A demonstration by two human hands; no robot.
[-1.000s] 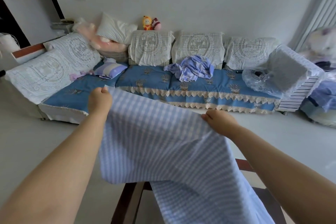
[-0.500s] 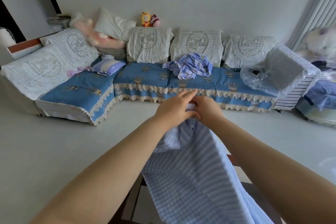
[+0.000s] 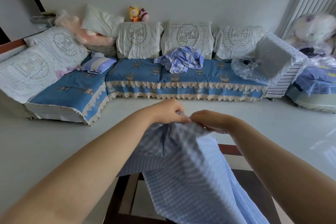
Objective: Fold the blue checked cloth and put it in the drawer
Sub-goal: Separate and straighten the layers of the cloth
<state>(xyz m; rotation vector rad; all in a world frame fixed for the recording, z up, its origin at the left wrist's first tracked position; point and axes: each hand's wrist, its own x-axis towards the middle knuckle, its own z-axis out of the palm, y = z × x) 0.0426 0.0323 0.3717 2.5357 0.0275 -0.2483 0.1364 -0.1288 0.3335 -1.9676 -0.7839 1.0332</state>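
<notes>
The blue checked cloth (image 3: 183,172) hangs in front of me, doubled over, draping down over a dark wooden frame. My left hand (image 3: 168,111) pinches its top edge, fingers curled round the fabric. My right hand (image 3: 211,121) sits right beside it and holds the same bunched top edge; the two hands nearly touch. No drawer is in view.
A dark wooden table frame (image 3: 125,192) stands just below the cloth. Across the pale floor is an L-shaped sofa (image 3: 163,80) with blue covers, a crumpled purple-blue garment (image 3: 181,59) and pillows. A plastic-wrapped fan (image 3: 254,68) lies at its right end.
My hands were apart, holding the cloth spread wide. They came together and met at the middle, so the cloth is doubled over and now hangs bunched from both hands.
</notes>
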